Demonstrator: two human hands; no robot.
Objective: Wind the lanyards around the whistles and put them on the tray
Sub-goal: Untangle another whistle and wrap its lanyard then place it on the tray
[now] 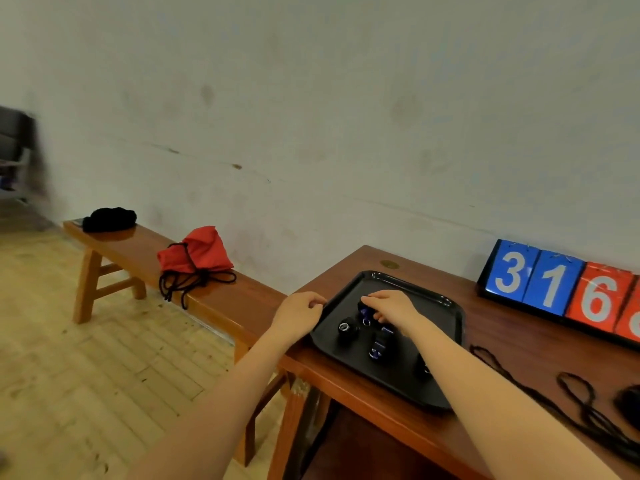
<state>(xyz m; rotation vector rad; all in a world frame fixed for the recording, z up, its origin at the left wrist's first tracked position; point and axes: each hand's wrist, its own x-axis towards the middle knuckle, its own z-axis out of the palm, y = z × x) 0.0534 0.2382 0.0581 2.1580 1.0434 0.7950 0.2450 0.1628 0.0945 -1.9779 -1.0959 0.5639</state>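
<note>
Both hands are out over the near left part of the tabletop [346, 268], and going left to right: my left hand [300, 315] hangs just off the left edge of the black tray [446, 303], fingers loosely curled with nothing in them that I can see, fingertips close to the tray's rim. My right hand [391, 306] is over the tray itself, fingers curled down onto a wound whistle [364, 309] with a blue body showing under my fingertips; I judge I am setting it down or just about to let it go, though whether it already rests on the tray I cannot tell. Three other wound whistles lie on the tray: one [347, 329] left of centre, one [379, 344] in the middle, and one [423, 368] partly hidden behind my right forearm. So the step in hand is placing a finished whistle. To the right, off the tray, loose black lanyards [568, 400] trail across the wood toward a dark object [628, 401] at the frame edge, which I take for a whistle yet to be wound; next I need to release this one cleanly and reach right for it. Against the wall stands a flip scoreboard [561, 289] reading 3 and 1 on blue cards, then 6 on red, the last digit cut off.
</note>
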